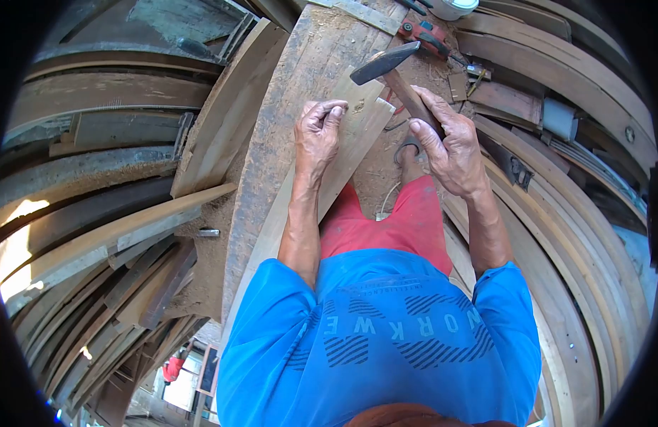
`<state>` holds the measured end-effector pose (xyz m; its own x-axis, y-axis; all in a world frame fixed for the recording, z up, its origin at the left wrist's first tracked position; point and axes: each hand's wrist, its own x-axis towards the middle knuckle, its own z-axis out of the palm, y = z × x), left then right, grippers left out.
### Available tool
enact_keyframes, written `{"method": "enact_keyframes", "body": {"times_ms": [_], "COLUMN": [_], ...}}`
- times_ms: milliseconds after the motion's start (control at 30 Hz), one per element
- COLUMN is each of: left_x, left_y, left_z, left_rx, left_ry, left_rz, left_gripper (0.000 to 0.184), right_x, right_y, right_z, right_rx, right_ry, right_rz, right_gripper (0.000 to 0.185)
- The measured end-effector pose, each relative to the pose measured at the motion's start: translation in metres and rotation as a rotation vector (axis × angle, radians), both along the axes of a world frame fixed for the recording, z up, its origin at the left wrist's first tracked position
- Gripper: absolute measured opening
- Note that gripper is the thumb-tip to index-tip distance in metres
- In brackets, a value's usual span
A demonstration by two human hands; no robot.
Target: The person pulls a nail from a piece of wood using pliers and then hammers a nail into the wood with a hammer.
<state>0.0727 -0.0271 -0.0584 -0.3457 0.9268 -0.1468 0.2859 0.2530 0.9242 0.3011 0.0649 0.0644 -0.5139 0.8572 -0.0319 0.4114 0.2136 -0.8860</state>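
Right grip [451,147] clasps hammer [396,77], red power tool [428,35] beyond; left grip [318,135], pressed together, over board [355,137].

Hammer [399,82]: dark metal head, brown wooden handle; held tilted, clear of pale board [354,144], head seen just beyond board's far end. Pale board: long, flat-lying, bare wood grain, rough darker blemish near far end, fingers above it.
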Motion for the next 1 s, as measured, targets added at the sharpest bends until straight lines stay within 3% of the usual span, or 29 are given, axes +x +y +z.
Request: {"method": "enact_keyframes", "body": {"times_ms": [100, 200, 333, 600, 700, 800, 1000], "left_x": [0.01, 0.02, 0.032, 0.044, 0.044, 0.046, 0.049], "left_y": [0.003, -0.002, -0.007, -0.005, -0.004, -0.002, -0.002], "left_z": [0.006, -0.011, -0.012, -0.011, -0.01, -0.011, -0.012], "left_rx": [-0.106, -0.072, -0.06, 0.016, 0.054, 0.1, 0.113], "left_ry": [-0.262, -0.253, -0.082, 0.0, 0.127, 0.156, 0.184], "left_rz": [0.23, 0.263, 0.216, 0.29, 0.241, 0.233, 0.226], "left_gripper": [0.011, 0.009, 0.006, 0.006, 0.006, 0.01, 0.013], "right_x": [-0.004, -0.006, -0.008, -0.008, -0.012, -0.013, -0.027], "right_y": [0.011, 0.022, 0.033, 0.046, 0.05, 0.051, 0.061], "right_z": [0.008, 0.012, 0.019, 0.025, 0.02, 0.024, 0.021], "right_rx": [-0.045, -0.043, -0.011, 0.05, 0.267, 0.186, 0.322], "right_ry": [0.031, 0.03, 0.022, 0.017, 0.009, -0.146, -0.43], "right_rz": [0.05, 0.116, 0.185, 0.285, 0.354, 0.463, 0.688], "right_gripper": [0.045, 0.045, 0.045, 0.048, 0.053, 0.059, 0.06]}}
